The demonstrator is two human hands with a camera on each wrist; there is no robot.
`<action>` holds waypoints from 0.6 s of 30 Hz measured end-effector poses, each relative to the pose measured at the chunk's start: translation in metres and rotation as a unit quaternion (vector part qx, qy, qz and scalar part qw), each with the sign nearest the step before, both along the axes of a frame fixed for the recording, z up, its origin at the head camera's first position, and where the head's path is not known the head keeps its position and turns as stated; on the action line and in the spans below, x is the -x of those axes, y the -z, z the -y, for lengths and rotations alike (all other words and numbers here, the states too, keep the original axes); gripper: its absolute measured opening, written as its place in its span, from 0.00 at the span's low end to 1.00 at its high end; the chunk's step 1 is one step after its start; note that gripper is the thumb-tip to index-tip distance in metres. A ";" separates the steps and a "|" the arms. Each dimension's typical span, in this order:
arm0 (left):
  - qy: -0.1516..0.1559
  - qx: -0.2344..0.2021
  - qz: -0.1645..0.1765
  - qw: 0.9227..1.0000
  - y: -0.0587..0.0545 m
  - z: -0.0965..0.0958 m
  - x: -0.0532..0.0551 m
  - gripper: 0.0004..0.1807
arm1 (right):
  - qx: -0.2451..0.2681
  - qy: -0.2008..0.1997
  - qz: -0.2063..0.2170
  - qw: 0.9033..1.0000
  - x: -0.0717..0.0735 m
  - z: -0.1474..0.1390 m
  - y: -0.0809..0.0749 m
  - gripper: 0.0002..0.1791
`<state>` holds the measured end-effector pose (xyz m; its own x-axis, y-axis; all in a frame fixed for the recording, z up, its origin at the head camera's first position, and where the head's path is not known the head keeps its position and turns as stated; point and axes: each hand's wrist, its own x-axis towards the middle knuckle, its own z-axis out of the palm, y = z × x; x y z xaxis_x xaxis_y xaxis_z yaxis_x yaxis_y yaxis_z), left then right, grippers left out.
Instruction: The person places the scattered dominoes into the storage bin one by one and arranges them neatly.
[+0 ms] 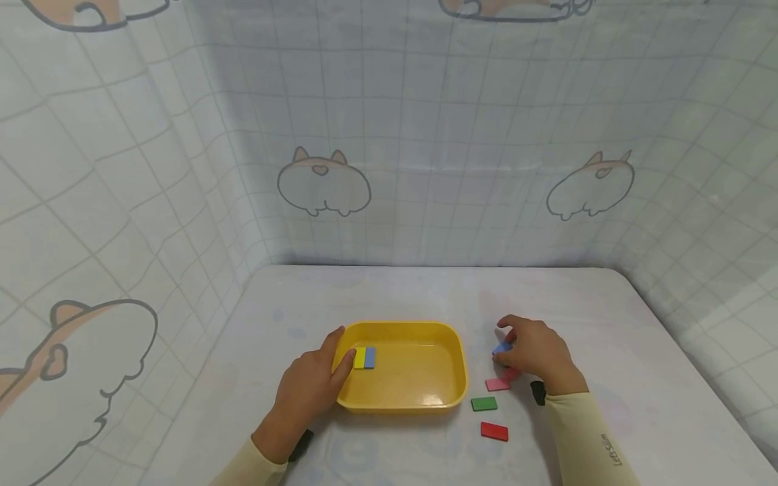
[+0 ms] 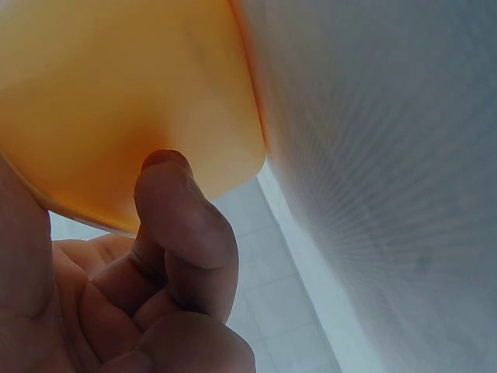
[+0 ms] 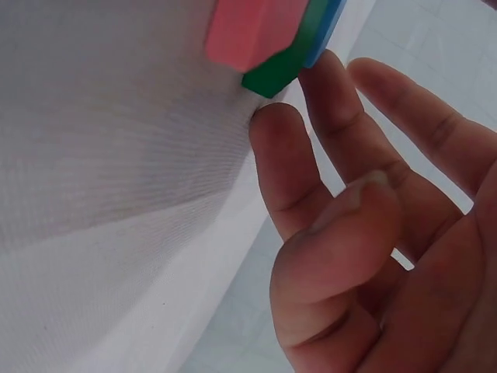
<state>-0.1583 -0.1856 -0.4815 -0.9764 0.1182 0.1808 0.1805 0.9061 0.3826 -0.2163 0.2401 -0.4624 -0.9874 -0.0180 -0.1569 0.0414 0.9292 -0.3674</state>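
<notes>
Yellow plastic forms the tray (image 1: 419, 374), between the left and right edges of the white surface (image 1: 389, 290); the left hand (image 1: 310, 381) grips its left rim. Past its right rim, the right hand (image 1: 537, 347) has curved fingers at a blue tile (image 1: 502, 347); whether pinching, I cannot tell.
</notes>
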 end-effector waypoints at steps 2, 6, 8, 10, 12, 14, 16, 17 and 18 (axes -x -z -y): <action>0.000 0.000 -0.001 1.000 0.000 0.000 0.000 0.36 | -0.002 -0.006 -0.004 1.000 0.000 0.000 0.000 0.39; 0.002 0.000 -0.004 1.000 0.001 0.000 0.001 0.36 | -0.001 -0.018 -0.006 1.000 -0.002 0.002 -0.001 0.39; 0.003 0.000 -0.006 1.000 0.002 0.000 0.001 0.37 | -0.002 -0.023 -0.010 1.000 -0.002 0.002 -0.001 0.39; 0.004 0.000 -0.008 1.000 0.001 0.000 0.001 0.37 | -0.002 -0.023 -0.014 1.000 -0.003 0.003 -0.001 0.40; 0.007 -0.002 -0.008 1.000 0.001 0.000 0.001 0.37 | -0.004 -0.023 -0.018 1.000 -0.003 0.002 -0.001 0.40; 0.008 -0.002 -0.007 1.000 0.000 0.000 0.002 0.37 | 0.001 -0.024 -0.018 1.000 -0.002 0.002 -0.002 0.39; 0.006 -0.001 -0.009 1.000 0.000 0.000 0.002 0.36 | 0.010 -0.029 -0.023 0.999 -0.002 0.003 -0.003 0.39; 0.005 -0.001 -0.010 1.000 0.000 0.000 0.002 0.36 | 0.013 -0.031 -0.028 0.999 -0.001 0.003 -0.003 0.38; 0.004 -0.001 -0.011 1.000 0.000 0.000 0.003 0.36 | 0.016 -0.033 -0.033 0.999 -0.001 0.004 -0.004 0.38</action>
